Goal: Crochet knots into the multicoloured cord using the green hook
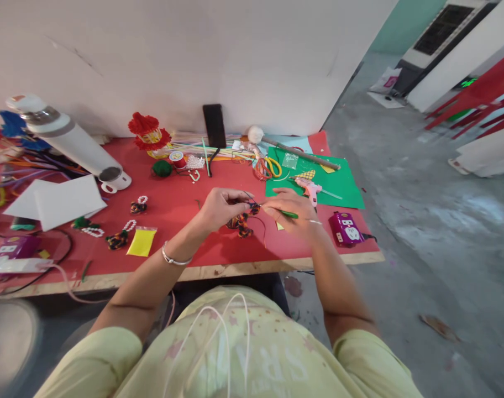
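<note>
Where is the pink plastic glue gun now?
In the head view, the pink plastic glue gun lies right of centre on the green rectangular sheet, close beside the bare right hand.

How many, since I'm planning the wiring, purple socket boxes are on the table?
2: one purple socket box sits toward the right end of the table, the other purple socket box toward the left end. More could be hidden behind other things.

The left hand (219, 209) partly hides multicoloured yarn (245, 228).
</note>
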### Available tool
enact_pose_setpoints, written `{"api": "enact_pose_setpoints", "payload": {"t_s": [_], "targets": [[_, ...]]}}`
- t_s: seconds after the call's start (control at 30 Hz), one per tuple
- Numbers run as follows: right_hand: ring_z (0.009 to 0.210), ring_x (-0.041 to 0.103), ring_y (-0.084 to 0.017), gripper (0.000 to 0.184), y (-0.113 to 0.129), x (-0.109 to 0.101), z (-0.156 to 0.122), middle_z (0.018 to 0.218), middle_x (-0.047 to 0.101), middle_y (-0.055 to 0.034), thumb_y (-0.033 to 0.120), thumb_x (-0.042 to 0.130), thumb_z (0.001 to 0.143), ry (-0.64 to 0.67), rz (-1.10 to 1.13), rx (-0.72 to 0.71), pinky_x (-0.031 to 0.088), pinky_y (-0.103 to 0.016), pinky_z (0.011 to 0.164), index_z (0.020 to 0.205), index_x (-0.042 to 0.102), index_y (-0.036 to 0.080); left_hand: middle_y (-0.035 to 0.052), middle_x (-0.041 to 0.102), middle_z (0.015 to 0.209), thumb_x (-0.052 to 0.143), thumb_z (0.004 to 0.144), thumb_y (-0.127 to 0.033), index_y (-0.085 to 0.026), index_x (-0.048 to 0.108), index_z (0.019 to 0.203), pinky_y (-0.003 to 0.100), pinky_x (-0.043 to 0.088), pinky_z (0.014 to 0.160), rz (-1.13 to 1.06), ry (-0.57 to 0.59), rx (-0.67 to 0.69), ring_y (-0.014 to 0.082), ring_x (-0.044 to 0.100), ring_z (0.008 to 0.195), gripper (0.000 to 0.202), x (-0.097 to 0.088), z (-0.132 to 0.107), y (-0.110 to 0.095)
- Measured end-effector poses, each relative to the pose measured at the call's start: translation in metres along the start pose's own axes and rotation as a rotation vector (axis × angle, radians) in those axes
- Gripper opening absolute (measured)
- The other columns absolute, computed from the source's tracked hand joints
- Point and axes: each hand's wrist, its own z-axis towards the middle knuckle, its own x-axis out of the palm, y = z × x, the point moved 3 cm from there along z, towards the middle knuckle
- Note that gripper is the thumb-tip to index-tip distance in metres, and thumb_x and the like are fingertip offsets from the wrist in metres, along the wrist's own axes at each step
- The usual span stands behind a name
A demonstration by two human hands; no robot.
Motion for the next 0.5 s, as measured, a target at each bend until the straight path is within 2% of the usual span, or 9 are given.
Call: {"api": "enact_pose_setpoints", "payload": {"t_s": [0.13,0.23,0.37,0.43,0.5], "targets": [[0.099,0.081,-0.02,0.021,0.024,0.023,-0.013,0.111,0.086,-0.0033,0.019,0.072,0.095,-0.202,-0.25,-0.135,0.057,-0.043,0.1,0.112,0.076,0.03,0.0067,0.083,0.09,0.092,0.064,-0.024,-0.016,0.087,0.094,0.029,0.059,0.079,-0.202,-0.058,-0.019,0.0168,0.074,0.077,0.031,0.002,-0.007,0.003],[0.102,0.079,-0.022,0.023,0.038,0.038,-0.025,0.113,0.085,-0.0063,0.018,0.071,0.095,-0.322,-0.287,-0.108,0.06,-0.042,0.094,0.115,0.074,0.029,0.0056,0.082,0.087,0.096,0.062,-0.024,-0.016,0.087,0.093,0.026,0.058,0.076,-0.299,-0.079,-0.016,0.0146,0.072,0.076,0.034,0.007,-0.015,0.005],[0.104,0.077,-0.023,0.024,0.052,0.053,-0.041,0.115,0.084,-0.0069,0.02,0.072,0.095,-0.417,-0.404,-0.074,0.059,-0.043,0.095,0.117,0.074,0.03,0.0061,0.081,0.084,0.097,0.06,-0.023,-0.016,0.086,0.091,0.025,0.058,0.072,-0.393,-0.128,-0.01,0.0134,0.071,0.072,0.034,0.016,-0.031,0.002],[0.106,0.076,-0.023,0.026,0.054,0.057,-0.049,0.117,0.084,-0.0061,0.022,0.074,0.094,-0.476,-0.434,-0.11,0.058,-0.044,0.096,0.119,0.074,0.032,0.0066,0.08,0.082,0.098,0.058,-0.024,-0.015,0.086,0.091,0.024,0.055,0.062,-0.456,-0.114,-0.066,0.0123,0.069,0.065,0.036,0.02,-0.04,0.0],[0.108,0.075,-0.024,0.027,0.053,0.055,-0.055,0.12,0.083,-0.0062,0.024,0.074,0.095,-0.523,-0.348,-0.148,0.059,-0.044,0.095,0.121,0.074,0.033,0.0072,0.079,0.079,0.098,0.057,-0.026,-0.013,0.085,0.089,0.023,0.053,0.057,-0.504,-0.03,-0.152,0.0123,0.067,0.06,0.037,0.023,-0.045,-0.002]]}}
